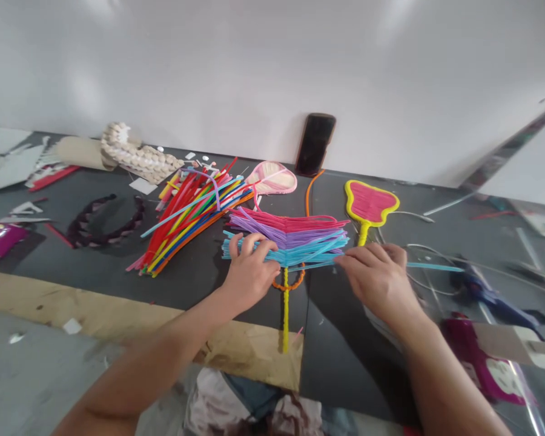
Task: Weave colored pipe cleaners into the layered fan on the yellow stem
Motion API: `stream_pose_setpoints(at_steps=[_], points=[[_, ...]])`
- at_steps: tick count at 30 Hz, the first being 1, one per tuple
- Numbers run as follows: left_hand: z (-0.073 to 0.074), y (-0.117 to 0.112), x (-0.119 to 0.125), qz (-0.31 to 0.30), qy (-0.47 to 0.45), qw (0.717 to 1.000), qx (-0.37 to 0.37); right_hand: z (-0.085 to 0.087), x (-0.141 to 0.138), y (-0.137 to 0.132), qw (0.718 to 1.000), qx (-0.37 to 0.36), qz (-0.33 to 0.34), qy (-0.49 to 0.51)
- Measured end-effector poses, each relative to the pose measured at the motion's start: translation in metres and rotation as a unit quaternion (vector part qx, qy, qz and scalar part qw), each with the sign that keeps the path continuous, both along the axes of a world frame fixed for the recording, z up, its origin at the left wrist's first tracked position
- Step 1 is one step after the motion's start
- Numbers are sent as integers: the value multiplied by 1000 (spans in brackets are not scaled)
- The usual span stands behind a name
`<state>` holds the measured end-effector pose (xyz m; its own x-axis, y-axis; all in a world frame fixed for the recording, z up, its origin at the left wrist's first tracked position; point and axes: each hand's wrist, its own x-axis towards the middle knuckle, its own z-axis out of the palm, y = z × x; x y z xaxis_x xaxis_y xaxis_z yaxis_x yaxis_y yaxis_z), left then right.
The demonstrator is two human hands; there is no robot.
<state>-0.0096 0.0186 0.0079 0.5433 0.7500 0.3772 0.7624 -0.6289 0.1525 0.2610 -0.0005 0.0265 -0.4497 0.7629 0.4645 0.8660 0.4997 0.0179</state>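
Note:
A fan-like piece of pipe cleaners (295, 237) lies on the dark mat, with pink, purple and light blue rows and a yellow stem (285, 318). My left hand (249, 272) presses on its left side, fingers curled over the blue strands. My right hand (378, 275) pinches a light blue pipe cleaner (429, 266) at the piece's right edge; the strand sticks out to the right.
A loose pile of coloured pipe cleaners (188, 215) lies to the left. A yellow-rimmed pink paddle (370, 206), a pink fan shape (272, 178), a phone (315, 144) against the wall, a dark braided headband (104, 224), a glue gun (485, 293) and packets are around.

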Motion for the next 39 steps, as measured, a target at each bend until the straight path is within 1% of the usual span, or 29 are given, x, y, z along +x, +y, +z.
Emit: stream_pose_setpoints(at_steps=[5, 10, 14, 20, 23, 25, 27, 29, 32, 35, 39], points=[[-3, 2, 0, 2, -3, 1000, -29, -7, -9, 1, 999, -35, 26, -5], [-5, 2, 2, 14, 1, 999, -42, -17, -9, 0, 998, -62, 27, -15], [-4, 3, 4, 13, 5, 999, -36, -20, -10, -1, 996, -86, 23, -30], [-4, 3, 9, 3, 42, 999, -11, -20, -10, 0, 995, -91, 20, -25], [-5, 3, 9, 3, 64, 998, -4, -15, -10, -1, 996, -87, 16, -10], [-6, 2, 9, 7, 74, 997, -2, -10, -14, -3, 997, -72, 20, 1], [-7, 2, 8, 10, 79, 997, -8, -7, -22, -7, 998, -53, 38, 13], [-7, 1, 8, 16, 81, 996, -17, -6, -32, -12, 995, -55, 77, 24], [-5, 1, 7, 10, 91, 996, -18, -12, -47, -17, 983, -115, 140, 15], [-1, 2, 5, -2, 101, 995, -7, -20, -55, -18, 976, -155, 149, -16], [10, 4, -5, 16, 95, 995, 17, -25, -55, -17, 975, -167, 146, -22]])
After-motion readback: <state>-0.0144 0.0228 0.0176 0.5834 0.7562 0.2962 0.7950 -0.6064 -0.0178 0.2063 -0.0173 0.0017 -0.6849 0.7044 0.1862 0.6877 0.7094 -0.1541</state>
